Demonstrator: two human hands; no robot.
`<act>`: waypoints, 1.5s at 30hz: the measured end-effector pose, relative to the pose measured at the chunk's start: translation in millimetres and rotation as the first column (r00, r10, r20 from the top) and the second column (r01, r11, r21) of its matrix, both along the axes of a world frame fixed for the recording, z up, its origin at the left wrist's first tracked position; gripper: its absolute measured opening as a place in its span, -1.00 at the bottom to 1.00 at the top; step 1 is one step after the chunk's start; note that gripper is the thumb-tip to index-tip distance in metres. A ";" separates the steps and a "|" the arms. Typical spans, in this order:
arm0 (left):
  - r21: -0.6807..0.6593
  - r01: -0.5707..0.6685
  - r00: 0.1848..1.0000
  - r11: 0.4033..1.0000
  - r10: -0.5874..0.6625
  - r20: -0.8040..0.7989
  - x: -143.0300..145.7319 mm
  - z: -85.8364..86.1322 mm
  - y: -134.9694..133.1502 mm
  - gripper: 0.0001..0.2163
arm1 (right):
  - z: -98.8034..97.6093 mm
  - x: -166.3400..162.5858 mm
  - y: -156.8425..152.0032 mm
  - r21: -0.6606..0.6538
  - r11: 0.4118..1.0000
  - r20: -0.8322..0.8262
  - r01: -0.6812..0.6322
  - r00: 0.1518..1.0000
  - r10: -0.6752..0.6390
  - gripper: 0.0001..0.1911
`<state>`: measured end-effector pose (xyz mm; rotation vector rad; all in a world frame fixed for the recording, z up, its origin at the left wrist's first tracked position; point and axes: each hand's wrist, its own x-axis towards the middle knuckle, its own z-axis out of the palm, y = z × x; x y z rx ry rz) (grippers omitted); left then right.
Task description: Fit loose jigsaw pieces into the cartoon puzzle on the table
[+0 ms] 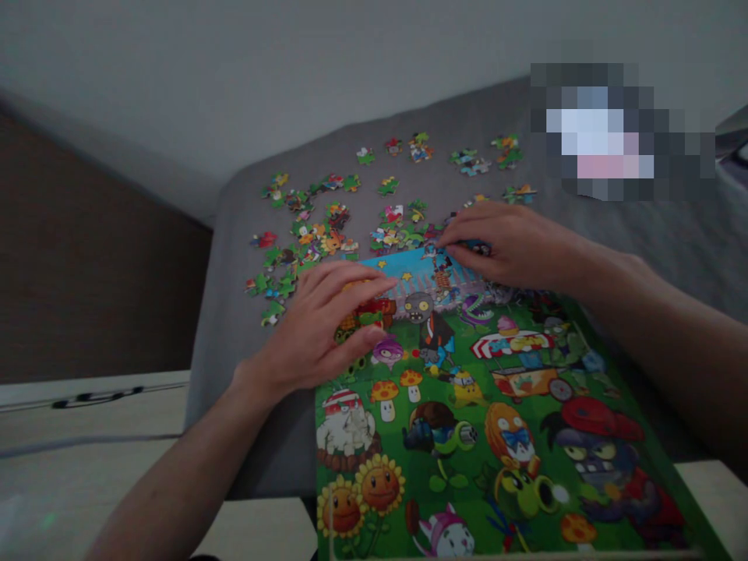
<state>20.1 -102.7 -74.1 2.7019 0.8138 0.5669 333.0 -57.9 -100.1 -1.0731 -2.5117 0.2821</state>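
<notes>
A colourful picture board [374, 421] with cartoon zombies, sunflowers and mushrooms on green lies in front of me, its far end blue. My left hand [327, 327] rests palm down over its upper left edge, fingers stretched out and thumb apart. At the far edge, my right hand [496, 238] is closed in a pinch, with thumb and index finger together. A small blue-and-white jigsaw piece [431, 250] shows at those fingertips, partly hidden by them. Loose jigsaw pieces [319, 234] lie in a scattered group beyond the board and left of it.
Grey cloth [234, 234] covers the surface under the pieces, with a pale wall [351, 62] behind it. More pieces [471, 161] lie farther back. A blurred-out patch [601, 132] is at upper right. Cables [111, 397] run at lower left beside a dark brown panel [87, 257].
</notes>
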 end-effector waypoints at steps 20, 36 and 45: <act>0.173 -0.081 0.996 0.982 0.088 -0.031 5.4 -9.0 -11.0 -0.11 | 5.6 -0.9 0.4 -0.086 0.996 -0.004 -0.007 1.000 0.007 -0.68; 0.146 -0.124 0.992 0.981 0.128 -0.015 -7.0 -18.1 0.0 -0.10 | 8.0 -2.2 0.6 -0.101 0.995 -0.013 -0.008 1.000 0.007 -0.70; 0.176 -0.162 0.986 0.971 0.153 0.067 -7.5 -17.9 3.7 -0.14 | 8.9 -2.9 0.5 -0.120 0.993 -0.016 -0.006 1.000 0.004 -0.71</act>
